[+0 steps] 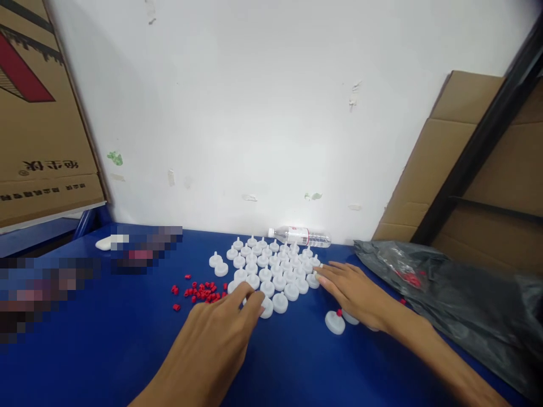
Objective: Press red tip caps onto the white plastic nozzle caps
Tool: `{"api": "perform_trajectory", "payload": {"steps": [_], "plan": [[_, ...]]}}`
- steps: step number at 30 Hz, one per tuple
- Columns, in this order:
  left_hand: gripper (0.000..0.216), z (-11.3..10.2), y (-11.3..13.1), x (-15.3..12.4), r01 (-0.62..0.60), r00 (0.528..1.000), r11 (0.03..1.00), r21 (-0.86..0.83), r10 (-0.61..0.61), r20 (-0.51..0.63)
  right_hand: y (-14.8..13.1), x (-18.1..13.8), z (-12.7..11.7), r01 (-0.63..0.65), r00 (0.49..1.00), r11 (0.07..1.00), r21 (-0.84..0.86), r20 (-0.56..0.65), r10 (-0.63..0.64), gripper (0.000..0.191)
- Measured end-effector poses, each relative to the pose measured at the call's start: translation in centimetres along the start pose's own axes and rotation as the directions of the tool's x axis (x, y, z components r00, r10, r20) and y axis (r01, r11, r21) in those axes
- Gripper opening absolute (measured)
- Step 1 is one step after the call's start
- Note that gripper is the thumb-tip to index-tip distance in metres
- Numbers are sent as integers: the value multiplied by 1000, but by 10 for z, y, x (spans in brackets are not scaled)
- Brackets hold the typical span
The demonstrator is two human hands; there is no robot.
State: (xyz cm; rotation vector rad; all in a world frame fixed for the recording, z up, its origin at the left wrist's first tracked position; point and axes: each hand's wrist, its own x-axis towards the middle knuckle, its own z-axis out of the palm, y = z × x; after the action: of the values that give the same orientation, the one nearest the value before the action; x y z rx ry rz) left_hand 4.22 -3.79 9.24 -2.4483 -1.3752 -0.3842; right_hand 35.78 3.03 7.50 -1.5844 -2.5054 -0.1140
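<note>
Many white spouted caps (265, 274) stand in a cluster on the blue table, spouts up. My left hand (216, 333) is at the cluster's near left edge, fingers curled together; what they hold, if anything, is hidden. My right hand (354, 288) reaches over the cluster's right edge with fingers stretched out, the tips next to a white cap (313, 280). Below its palm sits a white cap with a red tip (335, 323); further caps there are partly covered by the hand and wrist. Small red tips (206, 292) lie loose left of the cluster.
A clear plastic bottle (299, 236) lies on its side against the white wall. At the right, a dark grey plastic bag (458, 299) holds a clear bag with red pieces (410, 277). Cardboard (432, 152) stands behind it. A white object (106, 243) and blurred patches are at left.
</note>
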Motion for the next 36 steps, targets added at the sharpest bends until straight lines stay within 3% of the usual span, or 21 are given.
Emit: {"api": "perform_trajectory", "payload": {"steps": [3,7,11,14,17,23,28,30,36], "plan": [[28,-5,-5,10,16,1000,999,-49,-18,-22,-5,1,-9,35,993,999,38,-115,-30,50],[22,-13,-10,18,79,995,955,-284,-91,-27,-30,-5,-29,6,946,995,101,-323,27,37],[20,-16,-10,20,57,994,894,-444,-92,-57,-70,-11,-33,265,922,941,211,-341,-184,18],[21,-14,-9,18,-4,995,857,-515,-47,-87,-92,-14,-26,388,890,873,297,-368,-270,21],[24,-12,-6,17,-56,993,840,-540,-11,-122,-100,-17,-21,458,854,813,360,-433,-289,25],[25,-7,-1,18,-83,988,843,-532,-2,-156,-101,-20,-20,515,791,807,289,-524,-316,28],[26,1,-4,18,-37,999,906,-422,17,-51,-105,-20,-22,549,759,784,290,-565,-324,28],[27,-5,-5,18,-65,998,915,-399,61,-23,-106,-19,-24,548,762,786,287,-560,-326,27],[30,-37,-10,37,-200,979,868,-454,167,-113,-99,-8,-42,562,733,813,152,-548,-404,25]]}}
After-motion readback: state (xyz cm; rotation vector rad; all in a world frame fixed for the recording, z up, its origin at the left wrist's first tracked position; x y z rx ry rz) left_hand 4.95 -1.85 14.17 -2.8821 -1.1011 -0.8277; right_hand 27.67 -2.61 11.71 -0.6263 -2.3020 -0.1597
